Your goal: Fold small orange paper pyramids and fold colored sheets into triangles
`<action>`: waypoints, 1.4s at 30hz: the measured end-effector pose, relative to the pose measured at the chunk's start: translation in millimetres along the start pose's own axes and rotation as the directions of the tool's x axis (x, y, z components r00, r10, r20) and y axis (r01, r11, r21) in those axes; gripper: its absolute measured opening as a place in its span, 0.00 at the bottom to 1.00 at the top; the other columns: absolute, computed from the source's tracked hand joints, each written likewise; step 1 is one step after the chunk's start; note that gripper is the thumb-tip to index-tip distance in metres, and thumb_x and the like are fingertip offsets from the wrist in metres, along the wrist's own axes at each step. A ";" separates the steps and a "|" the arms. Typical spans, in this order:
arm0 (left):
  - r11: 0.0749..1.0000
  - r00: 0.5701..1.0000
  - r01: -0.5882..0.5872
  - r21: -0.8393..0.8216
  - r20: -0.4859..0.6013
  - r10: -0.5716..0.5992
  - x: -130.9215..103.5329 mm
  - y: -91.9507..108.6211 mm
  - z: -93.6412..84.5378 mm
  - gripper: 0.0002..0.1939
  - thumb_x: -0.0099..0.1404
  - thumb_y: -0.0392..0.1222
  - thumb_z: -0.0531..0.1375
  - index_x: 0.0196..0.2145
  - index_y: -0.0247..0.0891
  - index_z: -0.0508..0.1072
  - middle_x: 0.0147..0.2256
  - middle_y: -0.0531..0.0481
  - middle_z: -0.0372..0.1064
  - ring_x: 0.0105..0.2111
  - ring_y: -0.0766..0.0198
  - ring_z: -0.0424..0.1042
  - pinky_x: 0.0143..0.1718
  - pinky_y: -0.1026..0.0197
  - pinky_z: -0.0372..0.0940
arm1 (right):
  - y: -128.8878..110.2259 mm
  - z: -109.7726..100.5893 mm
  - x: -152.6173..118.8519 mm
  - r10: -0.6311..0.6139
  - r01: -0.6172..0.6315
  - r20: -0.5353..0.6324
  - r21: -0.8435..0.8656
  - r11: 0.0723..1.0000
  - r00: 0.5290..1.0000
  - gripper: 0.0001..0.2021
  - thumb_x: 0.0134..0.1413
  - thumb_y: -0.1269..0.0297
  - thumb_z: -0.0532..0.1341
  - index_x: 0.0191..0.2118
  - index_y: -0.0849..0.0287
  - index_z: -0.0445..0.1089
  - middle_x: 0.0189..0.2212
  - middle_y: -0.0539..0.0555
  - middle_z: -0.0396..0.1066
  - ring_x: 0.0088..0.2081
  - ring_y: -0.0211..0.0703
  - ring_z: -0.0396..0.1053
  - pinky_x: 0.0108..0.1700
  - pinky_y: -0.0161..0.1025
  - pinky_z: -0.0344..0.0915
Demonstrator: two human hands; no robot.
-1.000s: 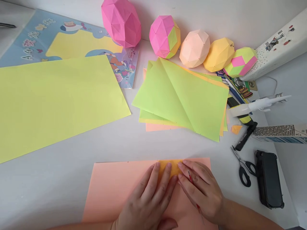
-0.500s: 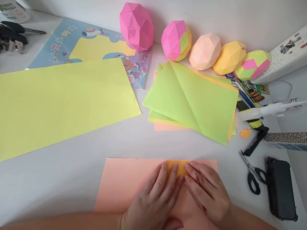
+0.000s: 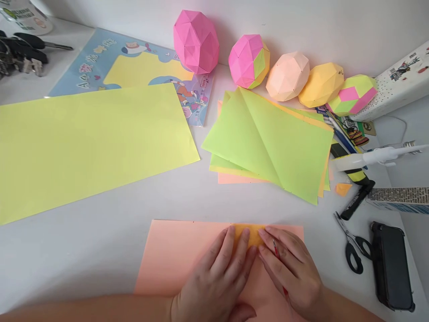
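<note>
A salmon-pink sheet of paper (image 3: 177,255) lies in front of me, its far edge running straight across. On that edge rests a small orange paper piece (image 3: 254,231), partly covered by my fingers. My left hand (image 3: 214,273) is laid flat with fingers spread, the fingertips pressing on the orange piece. From the other side, my right hand (image 3: 295,268) touches the piece's right end with thumb and fingertips. A thin red pen (image 3: 275,249) is held between the right hand's fingers; its tip points away from me, above the paper.
Beyond lie a large yellow sheet (image 3: 97,152) and stacked green sheets (image 3: 288,147). Faceted paper eggs, including a pink one (image 3: 196,42), line the wall. At right are scissors (image 3: 351,250), a black case (image 3: 392,266), a black marker (image 3: 357,201) and a white toothbrush (image 3: 372,156).
The camera view has shifted slightly, so the far objects appear a little lower and further right. Both hands keep the same hold on the orange piece.
</note>
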State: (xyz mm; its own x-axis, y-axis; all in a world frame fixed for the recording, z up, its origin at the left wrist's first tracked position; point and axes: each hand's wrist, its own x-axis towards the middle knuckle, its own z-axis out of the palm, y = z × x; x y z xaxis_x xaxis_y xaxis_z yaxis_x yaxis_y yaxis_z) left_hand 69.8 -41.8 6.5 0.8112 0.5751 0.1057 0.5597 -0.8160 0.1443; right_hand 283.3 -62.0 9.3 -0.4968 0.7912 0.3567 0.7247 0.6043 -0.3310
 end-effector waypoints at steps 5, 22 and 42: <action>1.000 1.000 -0.011 -0.012 0.001 0.011 -3.0 0.5 1.2 0.37 0.67 0.65 0.44 0.59 0.34 0.66 0.58 0.39 0.63 0.57 0.43 0.59 0.60 0.46 0.43 | 3.5 2.4 -1.8 0.014 -0.014 -0.023 0.033 0.999 1.000 0.13 0.56 0.80 0.57 0.47 0.66 0.70 0.47 0.66 0.74 0.53 0.55 0.68 0.45 0.52 0.73; 0.998 0.998 -0.043 -0.043 0.040 0.044 2.4 -1.3 22.1 0.38 0.68 0.60 0.44 0.62 0.25 0.59 0.64 0.26 0.48 0.65 0.36 0.43 0.63 0.40 0.45 | 22.9 18.2 13.6 0.150 -0.187 -0.259 -0.127 0.974 0.954 0.09 0.61 0.75 0.52 0.44 0.58 0.64 0.34 0.56 0.69 0.37 0.47 0.65 0.39 0.46 0.68; 0.962 0.964 -0.206 -0.181 0.129 0.231 -37.7 15.9 6.2 0.44 0.66 0.67 0.44 0.66 0.26 0.50 0.66 0.27 0.34 0.67 0.37 0.33 0.65 0.37 0.39 | 27.1 23.2 13.8 0.163 -0.248 -0.283 -0.298 0.922 0.945 0.13 0.55 0.78 0.51 0.42 0.59 0.66 0.46 0.62 0.70 0.54 0.55 0.61 0.51 0.54 0.66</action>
State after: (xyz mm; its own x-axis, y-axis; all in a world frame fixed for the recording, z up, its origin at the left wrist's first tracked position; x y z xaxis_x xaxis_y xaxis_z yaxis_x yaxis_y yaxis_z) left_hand 49.2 -76.8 -1.3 0.9334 0.3586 0.0085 0.3404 -0.8929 0.2947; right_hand 285.0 -32.5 -15.0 -0.2168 0.8197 0.5302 0.9335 0.3329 -0.1331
